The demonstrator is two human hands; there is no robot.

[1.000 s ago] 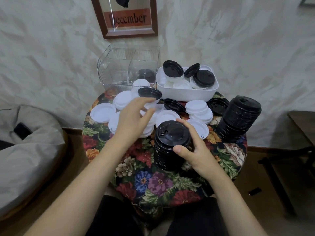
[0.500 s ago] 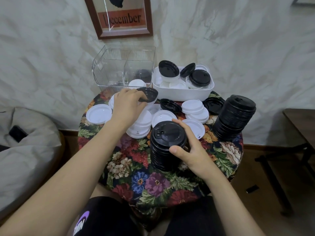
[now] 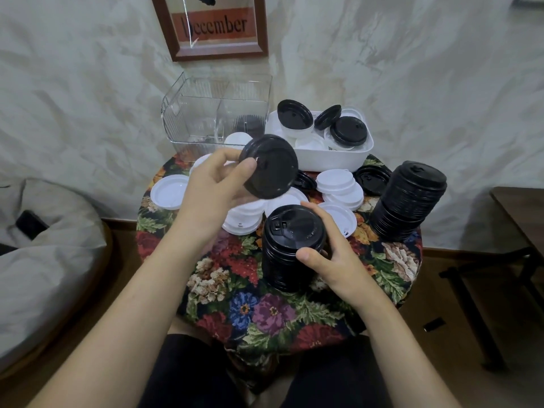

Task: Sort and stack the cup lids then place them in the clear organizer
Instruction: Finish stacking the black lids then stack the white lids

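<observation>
1. Left grip (image 3: pixel 217 184), pinching a single black lid (image 3: pixel 269 167) by its rim, tilted, held above loose white lids (image 3: pixel 244 220).
2. Right grip (image 3: pixel 329 254), curled round the near black lid stack (image 3: pixel 290 248) at counter (image 3: pixel 265 313) centre.
3. Clear organizer (image 3: pixel 206 113) at 11 o'clock, dark lids dimly seen inside; white bin (image 3: pixel 332 160) of mixed lids at 1 o'clock.
4. Second black lid stack (image 3: pixel 409 201), leaning, at 3 o'clock.
</observation>
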